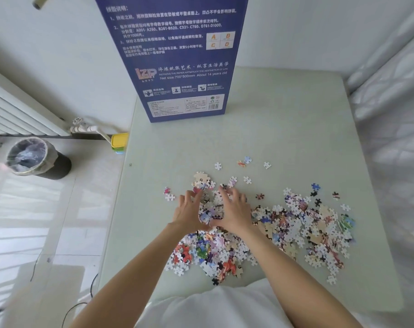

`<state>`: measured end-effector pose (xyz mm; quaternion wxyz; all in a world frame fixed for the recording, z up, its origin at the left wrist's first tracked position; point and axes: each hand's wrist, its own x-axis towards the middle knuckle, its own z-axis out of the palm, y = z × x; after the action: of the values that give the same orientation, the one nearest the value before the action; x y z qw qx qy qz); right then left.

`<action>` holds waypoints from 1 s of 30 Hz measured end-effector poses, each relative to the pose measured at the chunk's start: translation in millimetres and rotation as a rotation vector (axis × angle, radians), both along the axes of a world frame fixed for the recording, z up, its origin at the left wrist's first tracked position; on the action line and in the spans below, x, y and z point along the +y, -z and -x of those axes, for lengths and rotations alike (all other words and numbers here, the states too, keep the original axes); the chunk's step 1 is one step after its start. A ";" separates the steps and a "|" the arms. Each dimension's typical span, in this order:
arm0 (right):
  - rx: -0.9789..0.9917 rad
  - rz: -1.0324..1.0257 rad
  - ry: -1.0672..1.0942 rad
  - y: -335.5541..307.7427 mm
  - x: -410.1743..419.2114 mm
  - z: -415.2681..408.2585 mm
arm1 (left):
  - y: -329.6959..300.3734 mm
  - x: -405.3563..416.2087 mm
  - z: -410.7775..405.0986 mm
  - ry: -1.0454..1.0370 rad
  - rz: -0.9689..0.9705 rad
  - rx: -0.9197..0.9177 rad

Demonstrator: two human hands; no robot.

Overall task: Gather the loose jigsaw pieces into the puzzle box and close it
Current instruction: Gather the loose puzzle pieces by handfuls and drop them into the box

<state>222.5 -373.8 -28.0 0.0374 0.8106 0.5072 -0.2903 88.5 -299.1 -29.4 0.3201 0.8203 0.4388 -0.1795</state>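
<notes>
Loose jigsaw pieces (293, 223) lie scattered across the pale table (284, 138), well apart from the upright blue puzzle box (177, 67) at its far edge. The person's left hand (189, 213) and right hand (234, 211), fingers spread, cup a small heap between them; sweeping inward before lifting should keep strays few.
</notes>
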 end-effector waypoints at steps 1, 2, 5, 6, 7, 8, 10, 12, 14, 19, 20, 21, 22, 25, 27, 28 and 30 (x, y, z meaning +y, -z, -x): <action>0.019 -0.004 0.009 -0.2 1.1 1.6 | 0.8 -2.9 -0.8 -0.005 -0.012 -0.014; 0.049 0.000 0.021 0.0 2.1 2.8 | 1.9 -5.0 -0.7 -0.018 -0.017 -0.030; 0.101 0.037 0.049 -1.8 6.1 5.7 | 5.3 -5.7 2.3 -0.060 -0.003 -0.088; 0.112 0.051 0.049 -2.5 7.5 6.3 | 5.9 -5.2 3.8 -0.071 0.002 -0.105; 0.124 0.066 0.045 -3.6 8.7 6.8 | 6.5 -4.5 4.8 -0.078 0.004 -0.120; 0.134 0.079 0.034 -4.8 9.5 7.3 | 6.6 -3.9 5.9 -0.084 0.004 -0.129; 0.129 0.085 0.003 -6.4 10.7 8.3 | 5.4 -2.7 8.2 -0.102 -0.005 -0.135; 0.125 0.081 -0.018 -8.1 10.5 8.3 | 4.3 -0.6 10.2 -0.116 -0.010 -0.140; 0.145 0.093 -0.036 -9.7 10.2 7.5 | 4.1 2.2 12.9 -0.121 -0.002 -0.149; 0.218 0.116 -0.046 -15.6 12.7 6.1 | 0.4 8.3 15.0 -0.070 0.025 -0.153; 0.238 0.109 -0.043 -17.2 12.9 6.0 | -0.3 9.2 15.5 -0.063 0.032 -0.154; 0.257 0.100 -0.033 -18.8 13.1 5.7 | -0.7 10.2 16.4 -0.056 0.035 -0.157; 0.276 0.082 -0.016 -21.0 13.0 4.6 | -0.9 11.4 17.7 -0.048 0.032 -0.158; 0.313 0.030 0.067 -25.5 12.6 -3.3 | -1.1 13.6 22.3 0.000 -0.012 -0.137; 0.324 -0.011 0.111 -26.9 12.4 -11.0 | -0.7 13.4 24.8 0.020 -0.050 -0.126; 0.320 -0.037 0.129 -27.1 12.2 -14.8 | -0.8 12.9 25.7 0.027 -0.065 -0.126; 0.286 -0.090 0.156 -27.1 10.9 -21.2 | -1.6 10.5 27.6 0.047 -0.076 -0.123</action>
<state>243.8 -362.9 -0.9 -0.0944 0.7987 0.4554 -0.3817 60.9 -288.6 -27.9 0.3107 0.8514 0.4054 -0.1193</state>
